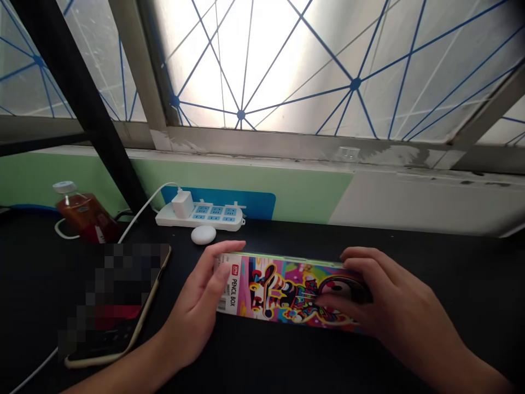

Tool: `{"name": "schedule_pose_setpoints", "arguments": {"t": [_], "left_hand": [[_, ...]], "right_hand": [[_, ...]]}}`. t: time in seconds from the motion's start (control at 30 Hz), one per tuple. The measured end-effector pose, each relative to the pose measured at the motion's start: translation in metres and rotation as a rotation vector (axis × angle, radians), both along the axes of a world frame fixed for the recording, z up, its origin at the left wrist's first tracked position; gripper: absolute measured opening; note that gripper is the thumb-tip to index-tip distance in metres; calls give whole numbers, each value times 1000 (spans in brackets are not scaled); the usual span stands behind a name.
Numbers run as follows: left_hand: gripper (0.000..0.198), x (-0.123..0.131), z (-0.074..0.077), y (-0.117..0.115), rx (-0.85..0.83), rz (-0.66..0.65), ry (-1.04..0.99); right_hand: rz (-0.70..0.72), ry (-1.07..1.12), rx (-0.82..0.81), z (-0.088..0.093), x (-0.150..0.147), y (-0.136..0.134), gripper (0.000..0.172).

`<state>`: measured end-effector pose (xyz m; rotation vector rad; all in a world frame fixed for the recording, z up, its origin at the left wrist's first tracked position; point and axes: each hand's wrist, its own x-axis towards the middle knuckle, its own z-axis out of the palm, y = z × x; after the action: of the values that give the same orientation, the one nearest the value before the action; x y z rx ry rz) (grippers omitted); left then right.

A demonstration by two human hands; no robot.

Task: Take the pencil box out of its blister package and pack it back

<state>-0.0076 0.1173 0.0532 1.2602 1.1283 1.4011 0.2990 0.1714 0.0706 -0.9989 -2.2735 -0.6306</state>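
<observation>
A colourful pencil box (283,290), printed with a cartoon figure and the words "PENCIL BOX" on a white band, lies lengthwise across the black desk before me. My left hand (200,301) grips its left end, thumb on the white band and index finger along the far edge. Around the right end, my right hand (381,290) is closed, with the thumb on the printed face and the fingers over the far edge. Both palms hide part of the box's ends.
Left of the box lies a phone (139,328) in a pale-edged case, its screen blurred out. Behind stand a white power strip (200,217) with a plugged-in charger (182,204), a white earbud-like case (203,235) and a tilted drink bottle (88,213). A black post (86,104) rises at left.
</observation>
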Motion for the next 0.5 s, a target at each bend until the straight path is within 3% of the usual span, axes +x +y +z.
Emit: {"name": "schedule_pose_setpoints", "arguments": {"t": [0.1,0.23,0.37,0.43,0.5], "left_hand": [[36,-4,0,1,47,7,-93],[46,-7,1,4,30,12,-244],[31,-7,3,7,-6,42,-230],[22,-10,4,9,-20,-16,-174],[27,-17,5,12,-57,-145,-103]], "right_hand": [[-11,-1,47,1,-4,-8,37],[-9,5,-27,10,-12,-24,25],[-9,-85,-29,18,-20,-45,14],[-11,-170,-19,19,-24,-54,13],[-21,-235,-14,19,-26,-58,13]]}}
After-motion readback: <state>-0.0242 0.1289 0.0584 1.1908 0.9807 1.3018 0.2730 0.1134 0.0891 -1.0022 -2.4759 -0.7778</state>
